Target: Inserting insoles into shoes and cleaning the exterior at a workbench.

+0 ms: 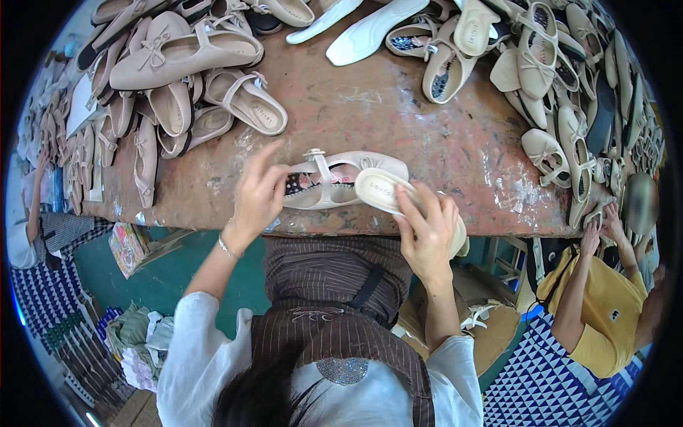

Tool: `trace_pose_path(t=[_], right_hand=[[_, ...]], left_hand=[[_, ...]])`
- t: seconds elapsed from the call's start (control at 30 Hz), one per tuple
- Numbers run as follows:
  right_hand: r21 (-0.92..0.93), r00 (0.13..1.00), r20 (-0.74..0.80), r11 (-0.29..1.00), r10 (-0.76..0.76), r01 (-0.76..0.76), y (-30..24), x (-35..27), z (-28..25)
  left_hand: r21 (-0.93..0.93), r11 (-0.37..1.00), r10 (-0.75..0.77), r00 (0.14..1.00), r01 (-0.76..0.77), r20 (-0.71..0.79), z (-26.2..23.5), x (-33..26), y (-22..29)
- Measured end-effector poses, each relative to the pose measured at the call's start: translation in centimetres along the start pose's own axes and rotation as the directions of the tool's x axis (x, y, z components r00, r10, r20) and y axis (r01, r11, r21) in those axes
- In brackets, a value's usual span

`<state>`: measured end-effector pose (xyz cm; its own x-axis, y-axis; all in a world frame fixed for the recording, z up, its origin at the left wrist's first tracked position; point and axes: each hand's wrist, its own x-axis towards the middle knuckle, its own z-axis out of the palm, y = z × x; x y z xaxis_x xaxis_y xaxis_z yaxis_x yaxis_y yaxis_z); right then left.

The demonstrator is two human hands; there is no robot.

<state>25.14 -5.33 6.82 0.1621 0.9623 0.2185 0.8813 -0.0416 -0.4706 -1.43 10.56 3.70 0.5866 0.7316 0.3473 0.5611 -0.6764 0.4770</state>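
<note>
Head view (sole view). Worktop, worn and stained. One beige strapped shoe lies by the near edge, about midway along it, sole down, heel to the left, toe to the right; dark patterned lining visible inside.

Left hand: at the heel end, thumb and fingers apart. Cannot tell whether the fingertips touch the heel rim; the hand's own angle hides it.

Right hand: thumb and fingers closed on a cream insole, its rounded end tilted over the shoe's toe half. A pale piece also shows beneath the palm, past the near edge.

Surroundings: heap of beige shoes toward the far left corner; second heap along the right side; white sole-shaped pieces at the far edge. Person in yellow beyond the right end.

Handling (judged): insole light, thin, bendable, likely to buckle if pushed from one end; best pinched by its side edges. Shoe light, upper soft, sole firmer; steady it at the heel counter. Strap looks slender; poor place to pull.
</note>
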Motion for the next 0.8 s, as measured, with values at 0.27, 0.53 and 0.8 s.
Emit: trace_pose_path(t=[0.27, 0.53, 0.8], right_hand=[[0.197, 0.94, 0.099, 0.932, -0.328, 0.304, -1.7, 4.9, 5.8], [0.306, 0.964, 0.042, 0.922, -0.261, 0.237, -4.8, 8.1, 9.9], [0.306, 0.969, 0.11, 0.935, -0.219, 0.177, -6.1, 9.1, 11.2]], left_hand=[[-0.422, 0.685, -0.663, 0.748, 0.595, -0.022, 2.0, -4.6, 1.2], [-0.534, 0.668, -0.61, 0.793, 0.519, 0.008, 3.1, -2.1, -2.1], [-0.587, 0.625, -0.643, 0.766, 0.515, -0.012, 3.6, -1.9, -3.1]])
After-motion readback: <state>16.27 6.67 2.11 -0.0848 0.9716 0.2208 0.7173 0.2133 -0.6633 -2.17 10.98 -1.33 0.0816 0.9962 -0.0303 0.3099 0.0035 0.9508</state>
